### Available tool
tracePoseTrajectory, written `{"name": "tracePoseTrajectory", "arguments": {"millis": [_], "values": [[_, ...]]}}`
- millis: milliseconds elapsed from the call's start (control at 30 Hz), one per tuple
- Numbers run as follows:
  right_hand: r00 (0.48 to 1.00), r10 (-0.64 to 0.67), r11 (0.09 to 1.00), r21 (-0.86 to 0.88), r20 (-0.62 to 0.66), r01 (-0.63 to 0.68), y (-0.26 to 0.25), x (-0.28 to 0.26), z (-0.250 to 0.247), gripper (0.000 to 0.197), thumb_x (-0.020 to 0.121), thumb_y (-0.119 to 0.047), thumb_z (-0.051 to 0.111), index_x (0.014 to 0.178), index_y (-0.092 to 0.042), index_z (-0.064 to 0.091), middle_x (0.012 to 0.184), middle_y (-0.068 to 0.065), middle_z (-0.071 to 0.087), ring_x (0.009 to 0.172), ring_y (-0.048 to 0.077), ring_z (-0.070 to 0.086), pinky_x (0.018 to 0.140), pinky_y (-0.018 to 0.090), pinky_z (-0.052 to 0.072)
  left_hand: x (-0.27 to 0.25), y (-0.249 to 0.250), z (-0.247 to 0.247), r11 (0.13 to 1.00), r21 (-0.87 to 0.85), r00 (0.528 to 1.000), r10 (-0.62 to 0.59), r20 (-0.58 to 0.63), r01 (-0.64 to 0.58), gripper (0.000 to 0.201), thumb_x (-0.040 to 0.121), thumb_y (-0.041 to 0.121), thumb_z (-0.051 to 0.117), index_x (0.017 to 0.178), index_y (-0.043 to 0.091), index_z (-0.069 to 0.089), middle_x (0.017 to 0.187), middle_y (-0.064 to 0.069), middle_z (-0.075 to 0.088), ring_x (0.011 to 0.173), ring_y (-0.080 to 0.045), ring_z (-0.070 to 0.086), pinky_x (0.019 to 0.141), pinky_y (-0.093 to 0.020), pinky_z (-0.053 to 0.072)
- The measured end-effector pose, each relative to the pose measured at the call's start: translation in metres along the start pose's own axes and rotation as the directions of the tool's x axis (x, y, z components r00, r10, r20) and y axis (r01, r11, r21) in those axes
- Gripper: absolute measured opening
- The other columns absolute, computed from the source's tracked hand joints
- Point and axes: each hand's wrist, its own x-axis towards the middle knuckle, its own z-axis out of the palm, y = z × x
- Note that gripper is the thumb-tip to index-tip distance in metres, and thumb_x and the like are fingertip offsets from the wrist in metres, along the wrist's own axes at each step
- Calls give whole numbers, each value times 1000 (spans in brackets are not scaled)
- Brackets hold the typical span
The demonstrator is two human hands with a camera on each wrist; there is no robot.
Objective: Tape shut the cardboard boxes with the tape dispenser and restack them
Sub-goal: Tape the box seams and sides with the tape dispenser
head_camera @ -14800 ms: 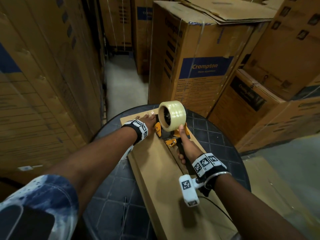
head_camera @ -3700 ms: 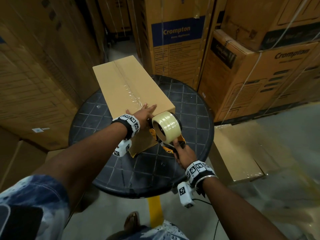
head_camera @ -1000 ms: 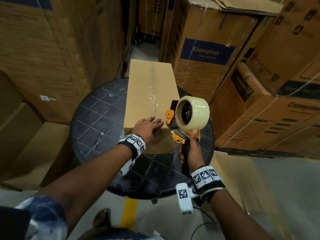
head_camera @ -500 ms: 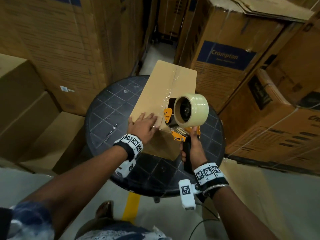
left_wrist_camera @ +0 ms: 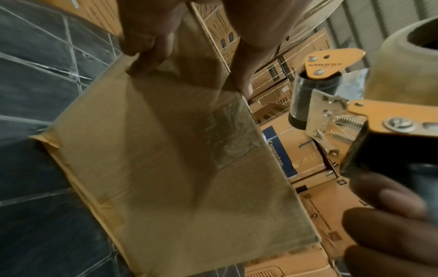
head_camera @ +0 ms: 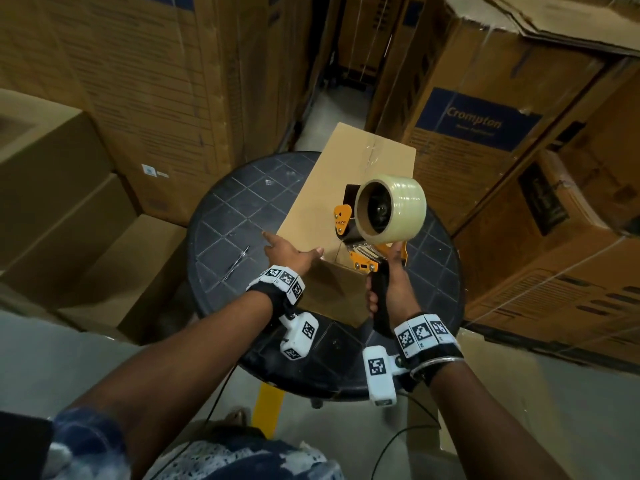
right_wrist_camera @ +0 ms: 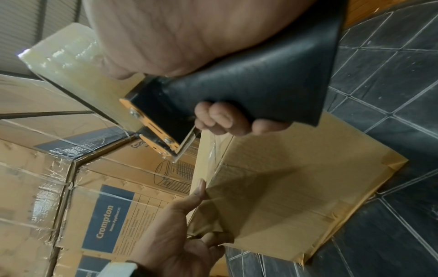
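cardboard box (head_camera: 332,188) lies on round black table (head_camera: 235,216), clear tape along its top seam | left hand (head_camera: 289,252) at box's near top corner, fingers straight and spread, thumb along the near edge | right hand (head_camera: 393,289) fingers wrapped round black handle of tape dispenser (head_camera: 377,220), held just above box's near end

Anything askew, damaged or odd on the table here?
The plain brown cardboard box juts past the far rim of the round black tiled table. Its clear tape strip looks wrinkled, and the lower corner of its near end face is frayed.
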Motion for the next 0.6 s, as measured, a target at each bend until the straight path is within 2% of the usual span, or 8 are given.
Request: {"name": "tracePoseTrajectory", "arguments": {"millis": [133,200,300,400,433,500,600], "values": [[999,28,999,-29,20,-27,-9,12,6,103,42,-114,37,59,-14,57,53,7,40,44,21,37,50,31,34,21,8,-7,999,37,999,30,19,-30,101,67,32,90,141,9,25,137,-15,45,125,-35,50,103,-47,46],[998,46,997,-62,41,-43,-14,18,9,101,45,-113,38,59,-15,57,54,7,39,44,21,37,49,31,34,35,13,-16,999,32,998,31,46,-33,90,67,29,90,133,12,32,131,-12,49,120,-33,53,100,-47,49],[995,72,987,-147,72,-61,-25,25,17,101,48,-113,37,58,-15,56,55,6,40,43,20,36,47,29,34,60,20,-31,999,18,993,46,105,-48,87,65,23,91,132,14,36,124,-10,54,115,-31,56,99,-47,50],[995,51,984,-172,84,-36,-35,33,29,114,43,-113,42,71,-4,60,58,7,41,44,19,34,46,28,31,84,28,-49,996,24,981,78,177,-83,79,65,19,91,125,18,39,114,-4,56,113,-29,56,100,-46,48],[995,52,981,-191,86,-34,-38,35,35,113,42,-113,43,71,-6,60,58,6,41,44,19,34,47,28,30,90,30,-55,995,32,976,85,199,-93,78,65,18,91,124,18,40,112,-3,55,113,-29,55,101,-45,48],[993,65,971,-236,96,-41,-44,40,46,105,40,-114,40,64,-14,57,56,4,40,44,19,34,47,28,31,104,31,-64,992,41,966,105,234,-118,84,66,17,90,133,18,39,113,-3,54,116,-29,54,101,-43,47],[986,91,968,-245,137,-55,-51,45,60,101,40,-114,41,65,-17,56,56,2,41,45,17,34,48,28,31,114,33,-71,989,27,954,131,272,-143,92,69,14,88,144,20,35,114,-1,53,117,-26,52,98,-36,44]]}}
